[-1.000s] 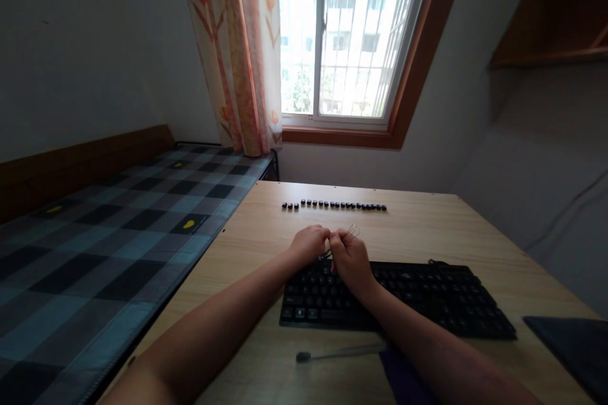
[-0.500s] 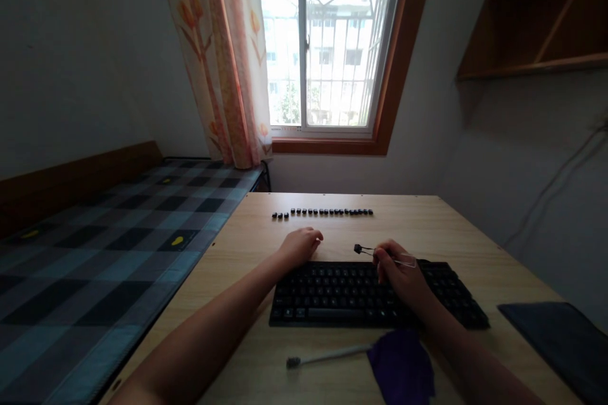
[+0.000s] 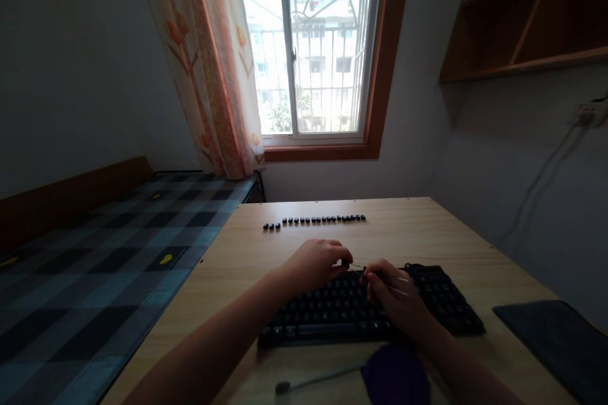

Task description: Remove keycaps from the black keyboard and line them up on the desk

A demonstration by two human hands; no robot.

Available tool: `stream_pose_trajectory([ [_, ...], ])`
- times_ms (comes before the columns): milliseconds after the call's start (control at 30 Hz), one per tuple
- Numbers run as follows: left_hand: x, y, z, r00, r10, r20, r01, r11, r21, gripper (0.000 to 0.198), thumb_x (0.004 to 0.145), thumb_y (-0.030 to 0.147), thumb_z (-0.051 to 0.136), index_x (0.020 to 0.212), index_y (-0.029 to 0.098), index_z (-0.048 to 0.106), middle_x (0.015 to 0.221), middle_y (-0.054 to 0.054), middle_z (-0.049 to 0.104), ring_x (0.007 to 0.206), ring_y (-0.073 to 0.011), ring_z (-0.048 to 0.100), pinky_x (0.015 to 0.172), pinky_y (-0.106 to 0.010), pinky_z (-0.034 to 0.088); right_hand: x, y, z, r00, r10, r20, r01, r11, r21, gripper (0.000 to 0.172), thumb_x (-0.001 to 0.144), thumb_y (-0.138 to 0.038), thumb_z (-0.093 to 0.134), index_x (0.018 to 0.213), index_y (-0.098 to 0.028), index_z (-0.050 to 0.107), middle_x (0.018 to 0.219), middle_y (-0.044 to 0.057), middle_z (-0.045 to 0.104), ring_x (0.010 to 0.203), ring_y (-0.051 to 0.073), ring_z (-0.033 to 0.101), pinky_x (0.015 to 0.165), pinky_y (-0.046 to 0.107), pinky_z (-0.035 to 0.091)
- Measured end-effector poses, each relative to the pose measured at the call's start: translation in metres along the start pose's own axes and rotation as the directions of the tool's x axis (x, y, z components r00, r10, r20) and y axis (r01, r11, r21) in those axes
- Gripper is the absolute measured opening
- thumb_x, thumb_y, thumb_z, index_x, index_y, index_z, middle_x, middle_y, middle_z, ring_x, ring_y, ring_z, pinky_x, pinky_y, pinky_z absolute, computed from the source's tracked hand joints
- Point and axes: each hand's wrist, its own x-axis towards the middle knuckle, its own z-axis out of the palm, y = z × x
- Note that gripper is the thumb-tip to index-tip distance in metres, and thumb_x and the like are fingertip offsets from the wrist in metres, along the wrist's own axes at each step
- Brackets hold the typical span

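Observation:
A small black keycap point(image 3: 345, 262) is pinched between the fingertips of my left hand point(image 3: 316, 264), above the back part of the black keyboard point(image 3: 327, 313). My right hand point(image 3: 392, 291) is closed on a wire keycap puller point(image 3: 357, 267), whose thin prongs point left and reach the keycap. Whether the prongs still grip it, I cannot tell. Both hands hide some of the keys. Farther back on the table, several black keycaps point(image 3: 323, 219) stand in a row, with three point(image 3: 272, 226) set slightly nearer at its left end.
In front of the keyboard lie a thin brush point(image 3: 313, 380) and a purple cloth point(image 3: 396, 374). A dark flat pad point(image 3: 546, 329) rests at the right edge of the wooden table point(image 3: 403, 228). On the left is a bed with a checked cover point(image 3: 142, 278).
My left hand has moved right and taken hold of the keycap at the puller's tips. My right hand stays over the keyboard, slightly lower. The camera view has shifted a little.

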Motion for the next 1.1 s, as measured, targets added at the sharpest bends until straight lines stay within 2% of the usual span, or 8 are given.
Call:
stream_pose_trajectory([
  [200, -0.005, -0.003, -0.003, 1.0, -0.001, -0.006, 0.001, 0.999, -0.051, 0.018, 0.082, 0.018, 0.065, 0.097, 0.026, 0.072, 0.093, -0.001, 0.071, 0.081, -0.0167, 0.065, 0.073, -0.028, 0.048, -0.002, -0.002, 0.001, 0.998, -0.057, 0.019, 0.059, 0.993, -0.104, 0.021, 0.095, -0.033, 0.051, 0.083, -0.021, 0.063, 0.062, 0.0, 0.059, 0.056, 0.015, 0.056, 0.055, 0.026, 0.043],
  [333, -0.008, -0.02, -0.005, 0.999, 0.026, -0.038, -0.033, 0.983, -0.181, 0.019, 0.085, 0.019, 0.063, 0.1, 0.026, 0.072, 0.093, -0.001, 0.069, 0.077, -0.0137, 0.064, 0.073, -0.026, 0.048, -0.001, -0.003, -0.002, 0.992, -0.122, -0.025, 0.115, 0.974, -0.194, 0.025, 0.097, -0.034, 0.049, 0.08, -0.02, 0.062, 0.062, -0.001, 0.058, 0.054, 0.013, 0.055, 0.053, 0.024, 0.043],
  [467, -0.009, -0.063, -0.011, 0.974, -0.061, -0.218, 0.029, 0.989, -0.146, 0.022, 0.091, 0.022, 0.055, 0.104, 0.026, 0.072, 0.1, -0.004, 0.068, 0.083, -0.0155, 0.063, 0.079, -0.029, 0.049, 0.003, 0.005, -0.015, 0.973, -0.177, -0.148, 0.136, 0.959, -0.248, 0.023, 0.096, -0.032, 0.05, 0.082, -0.019, 0.062, 0.06, -0.002, 0.058, 0.052, 0.013, 0.056, 0.051, 0.022, 0.043],
  [567, -0.011, -0.108, -0.013, 0.908, -0.193, -0.372, 0.18, 0.981, -0.07, 0.024, 0.092, 0.024, 0.05, 0.102, 0.022, 0.072, 0.098, -0.006, 0.067, 0.088, -0.0192, 0.063, 0.084, -0.033, 0.049, 0.004, 0.011, -0.023, 0.957, -0.216, -0.192, 0.146, 0.935, -0.324, 0.022, 0.096, -0.031, 0.051, 0.08, -0.019, 0.061, 0.059, -0.002, 0.059, 0.051, 0.012, 0.057, 0.051, 0.022, 0.044],
  [700, -0.02, -0.16, -0.004, 0.825, -0.324, -0.464, 0.349, 0.937, -0.033, 0.017, 0.088, 0.026, 0.056, 0.095, 0.019, 0.071, 0.094, -0.006, 0.068, 0.089, -0.0216, 0.063, 0.083, -0.035, 0.049, 0.002, 0.014, -0.029, 0.946, -0.245, -0.212, 0.151, 0.913, -0.378, 0.023, 0.096, -0.03, 0.051, 0.079, -0.019, 0.062, 0.059, -0.002, 0.059, 0.051, 0.012, 0.057, 0.051, 0.022, 0.044],
  [867, -0.03, -0.187, 0.021, 0.784, -0.295, -0.547, 0.42, 0.9, 0.115, 0.024, 0.084, 0.021, 0.064, 0.108, 0.024, 0.068, 0.097, -0.005, 0.072, 0.097, -0.025, 0.061, 0.09, -0.04, 0.044, -0.001, 0.019, -0.032, 0.934, -0.261, -0.245, 0.151, 0.907, -0.393, 0.023, 0.096, -0.03, 0.053, 0.079, -0.019, 0.063, 0.062, -0.001, 0.061, 0.052, 0.012, 0.058, 0.052, 0.022, 0.045],
  [933, -0.03, -0.19, 0.03, 0.794, -0.27, -0.545, 0.423, 0.889, 0.175, 0.026, 0.083, 0.021, 0.065, 0.109, 0.025, 0.068, 0.095, -0.005, 0.072, 0.096, -0.0249, 0.061, 0.094, -0.042, 0.041, -0.002, 0.021, -0.032, 0.934, -0.265, -0.239, 0.157, 0.906, -0.392, 0.022, 0.096, -0.03, 0.053, 0.079, -0.019, 0.063, 0.064, -0.001, 0.062, 0.053, 0.012, 0.059, 0.053, 0.022, 0.045],
  [1100, -0.027, -0.198, 0.042, 0.86, -0.204, -0.468, 0.363, 0.889, 0.279, 0.015, 0.083, 0.023, 0.063, 0.096, 0.026, 0.071, 0.089, -0.004, 0.072, 0.096, -0.0236, 0.061, 0.107, -0.045, 0.03, -0.003, 0.024, -0.033, 0.94, -0.254, -0.228, 0.153, 0.911, -0.383, 0.023, 0.096, -0.03, 0.053, 0.079, -0.019, 0.063, 0.065, -0.001, 0.063, 0.055, 0.012, 0.06, 0.053, 0.022, 0.046],
])
